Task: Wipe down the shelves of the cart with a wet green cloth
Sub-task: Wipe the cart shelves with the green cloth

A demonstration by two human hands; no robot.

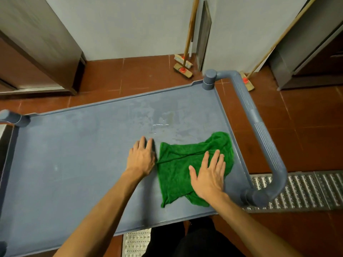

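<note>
A green cloth (178,169) lies spread on the right part of the cart's grey-blue top shelf (74,164). My right hand (209,175) presses flat on the cloth with straight, spread fingers. My left hand (142,157) rests flat on the bare shelf just left of the cloth's edge, fingers straight. A wet, streaked patch (161,125) shines on the shelf beyond the hands. The lower shelves are hidden under the top one.
The cart's grey handle (259,127) curves round the right end. Corner posts (209,79) stand at the far right and far left. Brooms (182,68) lean on the wall behind. A metal floor grate (306,190) runs to the right. Steel cabinets flank the room.
</note>
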